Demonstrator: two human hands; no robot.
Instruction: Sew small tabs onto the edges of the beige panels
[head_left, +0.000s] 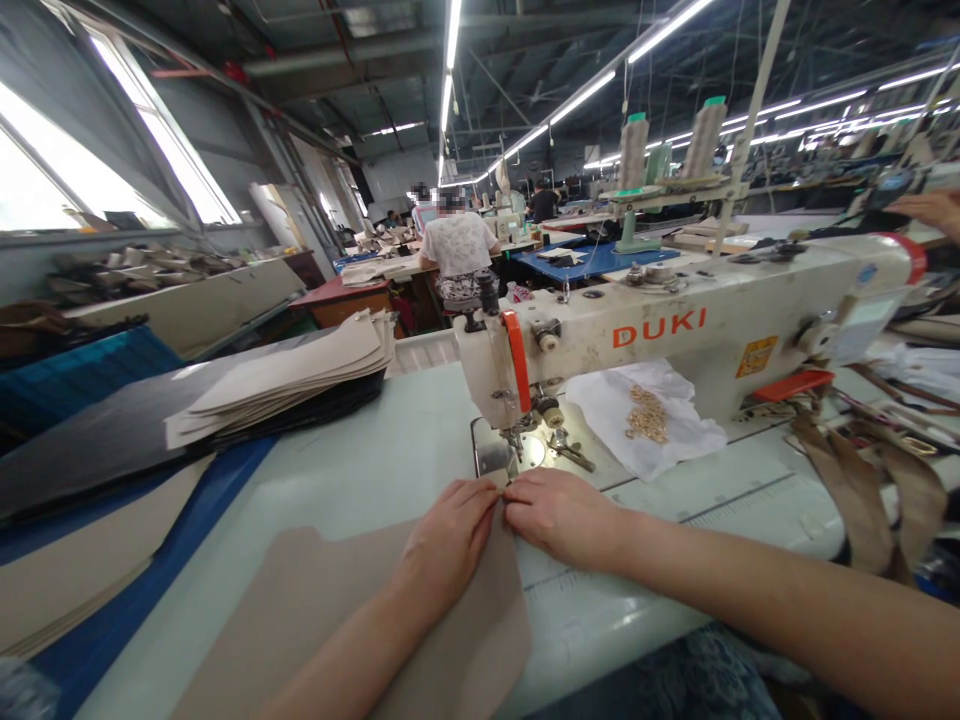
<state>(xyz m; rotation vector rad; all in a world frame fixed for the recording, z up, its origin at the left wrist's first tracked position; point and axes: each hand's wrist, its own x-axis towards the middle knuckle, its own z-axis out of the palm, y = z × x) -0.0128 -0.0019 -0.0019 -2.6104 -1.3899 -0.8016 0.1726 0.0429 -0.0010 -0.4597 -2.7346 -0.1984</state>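
Observation:
A large beige panel [330, 610] lies flat on the pale green sewing table [405, 420] and runs under my left forearm. Its narrow top end reaches up to the sewing machine [660, 330]. Just in front of the needle area [519, 440], my left hand [448, 535] is closed with its fingertips pinching that end. From the other side my right hand [566, 518] is closed too, its fingertips meeting the left ones at the panel's edge. Whatever small detail lies between the fingertips is hidden. The panel's end sits short of the round needle plate [533, 452].
Small gold-coloured metal pieces [646, 415] lie on a white sheet [600, 400] by the machine. A stack of beige panels [300, 375] stands at left. Brown straps [855, 490] hang at right. Thread cones [632, 155] stand behind. Other people work farther back; a co-worker's hand [934, 208] shows at right.

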